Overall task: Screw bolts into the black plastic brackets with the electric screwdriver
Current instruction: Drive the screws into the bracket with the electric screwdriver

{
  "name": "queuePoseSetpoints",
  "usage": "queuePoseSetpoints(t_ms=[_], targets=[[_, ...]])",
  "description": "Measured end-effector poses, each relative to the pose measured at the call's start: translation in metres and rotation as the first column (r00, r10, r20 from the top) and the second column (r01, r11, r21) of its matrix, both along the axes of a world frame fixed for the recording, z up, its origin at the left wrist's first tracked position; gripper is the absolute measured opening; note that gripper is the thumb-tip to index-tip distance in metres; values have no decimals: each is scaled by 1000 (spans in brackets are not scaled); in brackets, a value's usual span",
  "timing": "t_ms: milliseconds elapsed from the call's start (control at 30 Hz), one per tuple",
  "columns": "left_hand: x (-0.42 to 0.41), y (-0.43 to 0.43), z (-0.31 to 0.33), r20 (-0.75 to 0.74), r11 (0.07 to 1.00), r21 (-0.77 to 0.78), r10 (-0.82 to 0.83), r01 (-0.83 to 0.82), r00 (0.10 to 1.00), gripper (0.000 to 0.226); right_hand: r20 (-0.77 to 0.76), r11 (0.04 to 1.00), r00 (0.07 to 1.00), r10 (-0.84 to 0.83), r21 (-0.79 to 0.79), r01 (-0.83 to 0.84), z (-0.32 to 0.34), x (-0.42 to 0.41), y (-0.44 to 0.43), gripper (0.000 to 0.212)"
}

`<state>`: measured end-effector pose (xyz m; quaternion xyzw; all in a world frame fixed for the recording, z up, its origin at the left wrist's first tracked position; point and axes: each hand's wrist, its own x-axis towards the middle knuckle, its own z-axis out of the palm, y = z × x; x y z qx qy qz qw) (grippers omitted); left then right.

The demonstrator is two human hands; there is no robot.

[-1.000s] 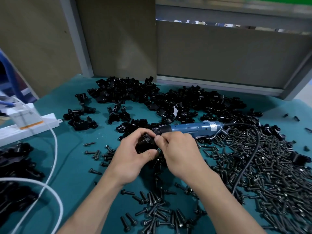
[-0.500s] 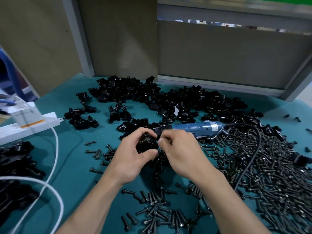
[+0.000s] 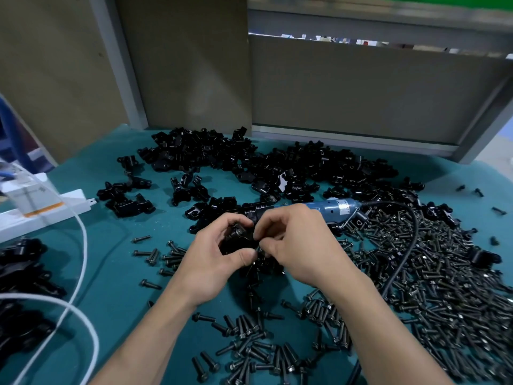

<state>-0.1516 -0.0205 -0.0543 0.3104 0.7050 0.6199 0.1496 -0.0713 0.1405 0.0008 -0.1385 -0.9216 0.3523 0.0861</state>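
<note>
Bolts [image 3: 444, 287] and brackets [image 3: 200, 154] cover teal tabletop [image 3: 116, 273].

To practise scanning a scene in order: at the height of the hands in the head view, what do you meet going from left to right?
White power strip → white cable → left hand → right hand → heap of loose bolts.
</note>
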Motion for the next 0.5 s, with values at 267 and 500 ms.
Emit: queuePoseSetpoints(t_ms=[267,500], targets=[[0,0,-1,-33,1000,25,11,-10,999,44,-9,987,999,-34,-160,32,0,1,3,17],[0,0,-5,-48,997,31,68,-67,997,46,0,991,995,-103,-89,102,-12,-7,-6,26]])
